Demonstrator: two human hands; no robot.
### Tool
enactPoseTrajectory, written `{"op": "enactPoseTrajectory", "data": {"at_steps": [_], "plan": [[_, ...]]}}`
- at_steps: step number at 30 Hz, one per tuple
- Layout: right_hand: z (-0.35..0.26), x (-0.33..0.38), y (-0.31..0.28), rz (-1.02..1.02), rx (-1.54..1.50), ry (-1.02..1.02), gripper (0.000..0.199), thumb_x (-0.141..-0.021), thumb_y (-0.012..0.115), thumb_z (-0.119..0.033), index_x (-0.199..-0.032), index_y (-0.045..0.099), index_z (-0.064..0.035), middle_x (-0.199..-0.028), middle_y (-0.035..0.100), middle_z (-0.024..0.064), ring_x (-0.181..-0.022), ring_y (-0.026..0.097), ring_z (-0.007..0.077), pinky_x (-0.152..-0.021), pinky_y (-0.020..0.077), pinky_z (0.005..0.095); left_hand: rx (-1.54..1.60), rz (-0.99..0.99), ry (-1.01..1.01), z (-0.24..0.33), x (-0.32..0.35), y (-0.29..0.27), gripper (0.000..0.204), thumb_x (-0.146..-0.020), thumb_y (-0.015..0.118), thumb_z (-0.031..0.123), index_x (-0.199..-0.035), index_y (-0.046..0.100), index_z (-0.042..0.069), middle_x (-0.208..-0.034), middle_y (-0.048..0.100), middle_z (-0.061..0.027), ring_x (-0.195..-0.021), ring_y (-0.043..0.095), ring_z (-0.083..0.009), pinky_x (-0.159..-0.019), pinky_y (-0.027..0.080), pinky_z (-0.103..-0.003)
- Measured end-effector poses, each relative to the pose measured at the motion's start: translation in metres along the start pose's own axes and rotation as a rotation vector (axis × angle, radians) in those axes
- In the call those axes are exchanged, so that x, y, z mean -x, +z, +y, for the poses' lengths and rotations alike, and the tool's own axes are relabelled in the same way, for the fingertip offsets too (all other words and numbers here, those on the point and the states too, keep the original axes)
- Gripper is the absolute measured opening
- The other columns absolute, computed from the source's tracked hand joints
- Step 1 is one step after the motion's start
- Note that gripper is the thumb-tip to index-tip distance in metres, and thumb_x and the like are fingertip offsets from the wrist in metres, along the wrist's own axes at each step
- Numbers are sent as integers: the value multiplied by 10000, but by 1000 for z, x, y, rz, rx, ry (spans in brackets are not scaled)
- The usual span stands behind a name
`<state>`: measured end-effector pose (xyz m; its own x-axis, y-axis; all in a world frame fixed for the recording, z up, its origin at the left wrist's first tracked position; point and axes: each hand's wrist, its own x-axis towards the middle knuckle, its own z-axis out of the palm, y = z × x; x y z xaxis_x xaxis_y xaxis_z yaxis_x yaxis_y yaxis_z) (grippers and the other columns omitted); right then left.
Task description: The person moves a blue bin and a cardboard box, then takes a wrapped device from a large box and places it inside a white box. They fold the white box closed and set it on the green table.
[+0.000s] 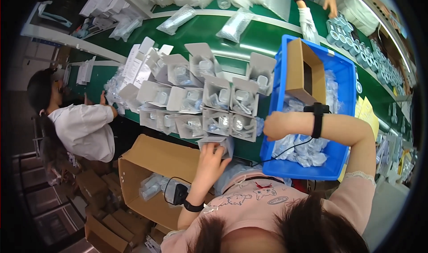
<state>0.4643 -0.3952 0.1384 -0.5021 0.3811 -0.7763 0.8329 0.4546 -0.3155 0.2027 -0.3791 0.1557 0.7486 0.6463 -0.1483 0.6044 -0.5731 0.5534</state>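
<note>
My left hand [212, 160] is at the near end of a group of open boxes, its bent fingers against a small white box [227, 143]. At the blue bin's left edge, my right hand [277, 126] is closed, with a bluish clear plastic bag [260, 126] at its fingertips; its grip is partly hidden. Several white boxes [217, 92] stand upright with flaps up, holding bagged parts. The blue bin [270, 86] contains many clear bagged parts [301, 152] and, at its far end, a brown cardboard box [298, 70].
A large open carton [151, 152] with bagged items stands left of me. Across the green bench [174, 43] lie bubble-wrapped packs [235, 24]. Grey-blue parts [356, 45] line the far right. One person [84, 123] works at left; another person's hands [330, 3] are beyond the bin.
</note>
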Motion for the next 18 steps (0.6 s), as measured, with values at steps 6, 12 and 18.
{"op": "enactPoseTrajectory", "data": {"at_steps": [6, 12, 18], "plan": [[36, -116, 60, -216, -44, -19, 314, -791, 538, -341, -972, 639, -104, -1033, 609, 126, -973, 559, 314, -756, 470, 426, 103, 8, -7, -6, 6, -1, 351, -700, 670, 121, -998, 519, 13, -1040, 482, -143, -978, 446, -336, -830, 394, -389], [34, -122, 90, -85, 167, 77, 295, -754, 543, -271, -1013, 627, -158, -1022, 609, 129, -945, 574, 294, -745, 479, 409, 184, 53, 19, -16, 12, 1, 344, -716, 654, 110, -1017, 512, 23, -1054, 478, -140, -996, 445, -334, -836, 394, -388], [49, -135, 107, 153, 6, -107, 316, -726, 575, -210, -1028, 586, -118, -941, 621, 129, -898, 591, 284, -732, 486, 399, 201, 92, 83, -17, 15, 3, 352, -722, 647, 100, -1039, 513, 25, -1090, 479, -136, -1015, 454, -325, -841, 407, -378]]}}
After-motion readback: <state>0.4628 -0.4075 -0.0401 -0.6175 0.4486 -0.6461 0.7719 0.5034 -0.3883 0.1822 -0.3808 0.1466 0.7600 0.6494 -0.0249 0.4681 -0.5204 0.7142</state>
